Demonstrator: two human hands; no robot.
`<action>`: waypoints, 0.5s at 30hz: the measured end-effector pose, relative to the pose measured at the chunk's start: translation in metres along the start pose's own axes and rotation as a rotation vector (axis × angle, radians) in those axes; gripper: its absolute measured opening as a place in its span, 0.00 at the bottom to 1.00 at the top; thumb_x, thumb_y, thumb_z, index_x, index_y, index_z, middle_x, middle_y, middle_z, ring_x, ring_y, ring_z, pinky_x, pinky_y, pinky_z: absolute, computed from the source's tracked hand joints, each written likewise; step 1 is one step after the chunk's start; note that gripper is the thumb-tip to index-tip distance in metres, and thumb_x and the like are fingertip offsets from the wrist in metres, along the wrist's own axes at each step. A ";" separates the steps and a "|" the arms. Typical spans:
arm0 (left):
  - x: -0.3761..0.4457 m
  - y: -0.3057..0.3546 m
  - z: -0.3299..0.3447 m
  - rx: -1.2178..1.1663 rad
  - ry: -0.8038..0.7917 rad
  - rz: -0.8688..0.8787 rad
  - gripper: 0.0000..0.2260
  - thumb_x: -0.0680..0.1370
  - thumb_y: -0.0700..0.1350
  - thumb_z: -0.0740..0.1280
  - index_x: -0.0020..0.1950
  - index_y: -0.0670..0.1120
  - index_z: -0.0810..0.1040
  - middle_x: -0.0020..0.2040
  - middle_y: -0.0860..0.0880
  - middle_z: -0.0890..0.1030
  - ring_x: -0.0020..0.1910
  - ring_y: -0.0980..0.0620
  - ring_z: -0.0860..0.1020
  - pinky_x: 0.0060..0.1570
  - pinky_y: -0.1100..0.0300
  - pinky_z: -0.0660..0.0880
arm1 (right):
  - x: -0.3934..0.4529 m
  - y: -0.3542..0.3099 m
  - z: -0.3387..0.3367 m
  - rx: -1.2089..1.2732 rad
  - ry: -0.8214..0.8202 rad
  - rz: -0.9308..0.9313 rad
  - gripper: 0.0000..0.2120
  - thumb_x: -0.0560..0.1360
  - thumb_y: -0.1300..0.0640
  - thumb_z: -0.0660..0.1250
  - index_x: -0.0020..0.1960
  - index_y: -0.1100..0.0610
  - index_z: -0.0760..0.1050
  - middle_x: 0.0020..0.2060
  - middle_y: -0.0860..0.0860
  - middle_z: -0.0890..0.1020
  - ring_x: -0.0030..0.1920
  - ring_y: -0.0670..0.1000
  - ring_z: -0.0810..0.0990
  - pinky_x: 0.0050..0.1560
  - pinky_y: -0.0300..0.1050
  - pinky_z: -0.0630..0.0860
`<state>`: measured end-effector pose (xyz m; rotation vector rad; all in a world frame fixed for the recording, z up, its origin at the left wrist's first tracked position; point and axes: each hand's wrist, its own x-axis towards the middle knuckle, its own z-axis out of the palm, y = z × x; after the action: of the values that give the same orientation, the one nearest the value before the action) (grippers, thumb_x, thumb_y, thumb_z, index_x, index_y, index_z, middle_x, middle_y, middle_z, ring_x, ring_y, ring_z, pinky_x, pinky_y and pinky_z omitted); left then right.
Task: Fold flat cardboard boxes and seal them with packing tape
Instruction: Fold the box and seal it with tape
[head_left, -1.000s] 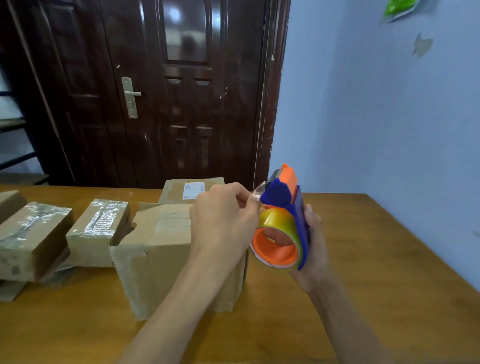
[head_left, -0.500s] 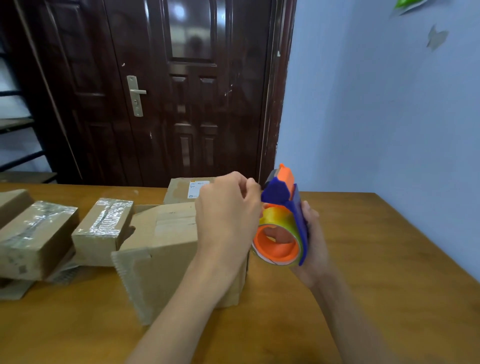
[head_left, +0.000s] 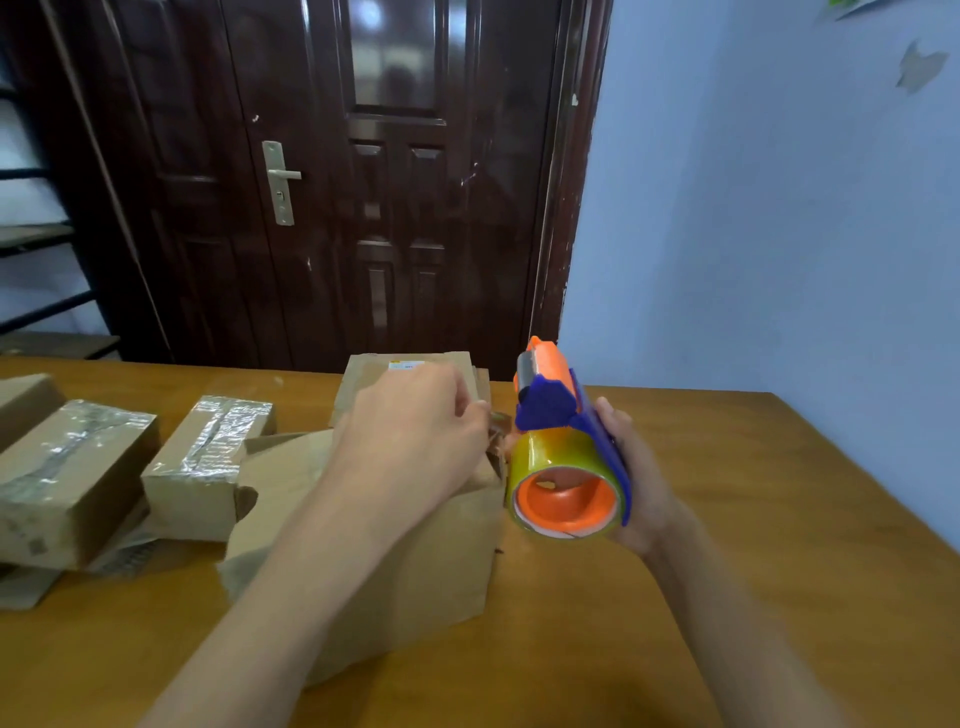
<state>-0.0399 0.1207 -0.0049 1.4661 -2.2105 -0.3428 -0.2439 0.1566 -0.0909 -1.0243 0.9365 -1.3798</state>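
At centre frame the left hand curls its fingers over the top right edge of the box, pinching the loose tape end between fingertips — the strip itself is clear and hard to trace. Just right of it, the right hand wraps round the back of the dispenser, fingers closed on its blue frame; the yellow-green roll with its orange core faces the camera, the orange cutter head tilted up. The box stands on the table, its near flap ragged at lower left. Behind it, at mid frame, lies flat cardboard bearing a label. At left sit two taped boxes — side by side, tops glinting.
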 end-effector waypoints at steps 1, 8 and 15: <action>0.002 -0.004 0.000 -0.033 -0.022 -0.003 0.10 0.84 0.53 0.65 0.45 0.53 0.78 0.39 0.53 0.80 0.39 0.55 0.76 0.31 0.62 0.66 | 0.004 -0.001 -0.001 -0.012 -0.010 0.033 0.42 0.60 0.30 0.81 0.64 0.56 0.80 0.52 0.56 0.86 0.50 0.54 0.86 0.51 0.51 0.83; 0.002 -0.014 0.009 -0.167 -0.046 0.060 0.10 0.83 0.49 0.66 0.42 0.52 0.75 0.37 0.54 0.79 0.36 0.56 0.74 0.31 0.62 0.64 | 0.019 -0.051 -0.010 -0.227 -0.188 0.138 0.34 0.43 0.29 0.85 0.40 0.50 0.89 0.38 0.50 0.88 0.36 0.46 0.86 0.38 0.39 0.82; 0.009 -0.026 0.017 -0.299 -0.041 0.159 0.08 0.83 0.46 0.65 0.44 0.50 0.78 0.37 0.55 0.81 0.38 0.55 0.78 0.39 0.55 0.75 | 0.033 -0.077 -0.010 -0.415 -0.319 0.200 0.45 0.52 0.27 0.82 0.62 0.51 0.82 0.48 0.52 0.88 0.42 0.48 0.87 0.41 0.39 0.82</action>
<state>-0.0303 0.1014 -0.0289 1.1276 -2.1777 -0.6239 -0.2769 0.1283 -0.0183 -1.3730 1.0716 -0.8392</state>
